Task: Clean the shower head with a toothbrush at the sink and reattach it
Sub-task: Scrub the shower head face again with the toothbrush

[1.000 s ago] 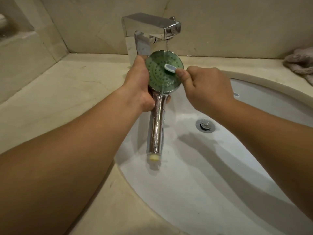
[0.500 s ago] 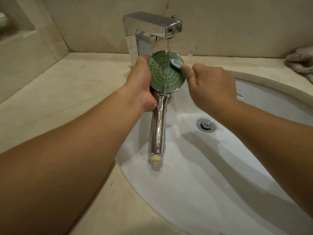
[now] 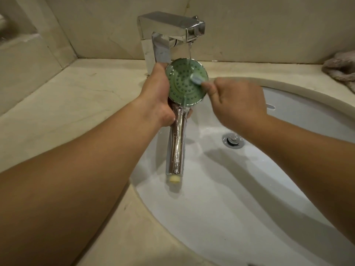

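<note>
**Shower head under running tap**

Left hand [image 3: 159, 96] grips the round green-faced chrome shower head [image 3: 186, 83] at its neck, directly below the square chrome faucet [image 3: 171, 29]; water falls on its face; right hand [image 3: 238, 104] pinches a pale blue plastic toothbrush [image 3: 197, 79], bristles against the face; white oval ceramic sink [image 3: 230, 198] lies beneath the faucet.
</note>
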### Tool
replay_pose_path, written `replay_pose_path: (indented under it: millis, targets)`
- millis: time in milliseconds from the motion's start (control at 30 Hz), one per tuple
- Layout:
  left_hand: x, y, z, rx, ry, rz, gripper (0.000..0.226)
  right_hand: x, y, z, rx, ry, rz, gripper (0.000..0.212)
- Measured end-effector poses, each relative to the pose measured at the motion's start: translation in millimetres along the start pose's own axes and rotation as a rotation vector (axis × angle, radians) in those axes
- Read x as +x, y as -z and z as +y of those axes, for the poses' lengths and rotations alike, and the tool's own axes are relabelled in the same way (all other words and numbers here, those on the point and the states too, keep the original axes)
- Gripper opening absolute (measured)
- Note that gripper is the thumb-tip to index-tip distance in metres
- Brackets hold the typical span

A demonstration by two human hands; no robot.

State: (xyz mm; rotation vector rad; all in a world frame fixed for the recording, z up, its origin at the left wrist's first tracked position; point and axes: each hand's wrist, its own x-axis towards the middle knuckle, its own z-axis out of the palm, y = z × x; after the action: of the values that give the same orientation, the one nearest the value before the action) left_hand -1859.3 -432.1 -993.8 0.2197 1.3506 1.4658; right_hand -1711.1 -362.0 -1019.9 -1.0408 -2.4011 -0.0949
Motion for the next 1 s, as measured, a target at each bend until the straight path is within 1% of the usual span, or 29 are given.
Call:
replay_pose_path:
  millis: [67,167,233,267,300,400,533,633,733,767,833,867,967,1000]
  targets:
    - [0.3,0.2,0.2,0.002,-0.006,-0.004,0.063,-4.1,-1.7,-1.5,-0.011,0.067,-0.013,0.054]
    - [0.2,-1.1,0.4,0.002,-0.013,-0.011,0.063,1.1,3.4,0.4,0.032,-0.047,0.011,0.059]
    - [-0.6,-1.2,-0.2,0.027,-0.02,-0.011,0.064,-1.8,2.2,-3.8,-0.001,0.03,-0.005,0.061]
    - [-0.3,-1.1,0.0,0.03,-0.027,-0.018,0.065,-4.3,1.6,-6.0,-0.021,0.084,-0.021,0.06]
    - [0.1,-1.3,-0.2,0.027,-0.033,-0.024,0.066,-5.0,2.6,-6.3,-0.03,0.1,-0.029,0.057]
    - [1.6,-2.5,0.1,0.019,-0.034,-0.027,0.064,3.2,7.7,-4.6,0.005,-0.019,0.007,0.057]
    - [1.5,-2.3,-0.6,0.013,-0.056,-0.046,0.065,-0.5,1.4,-8.6,-0.044,0.13,-0.026,0.057]
    - [2.8,-2.0,-0.8,0.021,-0.033,-0.036,0.065,3.9,8.6,-8.5,-0.003,0.027,-0.005,0.057]
    - [4.1,-1.1,-1.6,0.032,-0.052,-0.024,0.066,-0.3,3.4,-12.5,-0.069,0.145,-0.028,0.057]
    - [4.4,-1.3,-1.8,0.032,-0.057,-0.024,0.066,-0.3,2.3,-11.3,-0.073,0.149,-0.027,0.057]
    - [4.5,-2.0,-1.8,0.04,-0.053,-0.023,0.064,3.8,6.0,-9.1,-0.036,0.059,-0.013,0.058]
    - [4.7,-2.0,-1.7,0.041,-0.049,-0.019,0.064,4.7,7.5,-9.3,-0.036,0.043,-0.012,0.058]
    - [3.8,-2.3,-3.0,0.04,-0.073,-0.021,0.064,0.4,4.6,-14.2,-0.06,0.133,-0.026,0.055]
    - [3.4,-3.0,-3.4,0.028,-0.081,-0.028,0.062,1.3,5.0,-13.4,-0.06,0.121,-0.021,0.056]
